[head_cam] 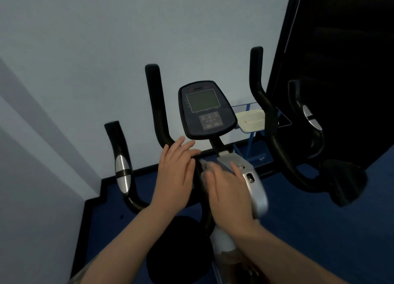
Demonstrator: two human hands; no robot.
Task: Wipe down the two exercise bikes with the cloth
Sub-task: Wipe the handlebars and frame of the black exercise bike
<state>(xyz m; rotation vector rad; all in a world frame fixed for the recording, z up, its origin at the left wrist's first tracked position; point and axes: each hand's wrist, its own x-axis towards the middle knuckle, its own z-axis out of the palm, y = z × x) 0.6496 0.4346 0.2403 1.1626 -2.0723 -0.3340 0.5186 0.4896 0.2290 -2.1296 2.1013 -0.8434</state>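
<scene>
Head view, bike: one exercise bike (251,177) fills the frame, seen from the saddle side, with its console (206,109) tilted up toward the camera and black handlebars (156,104) rising on both sides.
Head view, left hand: the left hand (174,175) lies flat over the handlebar crossbar just below the console, fingers straight and close together, holding nothing that I can see.
Head view, right hand: the right hand (229,189) presses down beside the silver stem housing (253,183), fingers extended and a little blurred.
Head view, cloth: the cloth (205,166) is a pale, blurred bunch peeking out under the right fingertips, against the bar between the two hands; most of it is hidden, so I cannot tell whether the fingers pinch it or only push it.
Head view, surroundings: a pale wall behind, a dark panel (341,59) at right, blue floor (362,230) below, and a blue-framed stand (251,121) with a pale object past the console.
Progress, judged: wiping appears to be under way at the centre of the handlebar and stem of this bike. Nothing shows which parts are already clean. A second bike is not clearly in view, so that one is likely still to come.
</scene>
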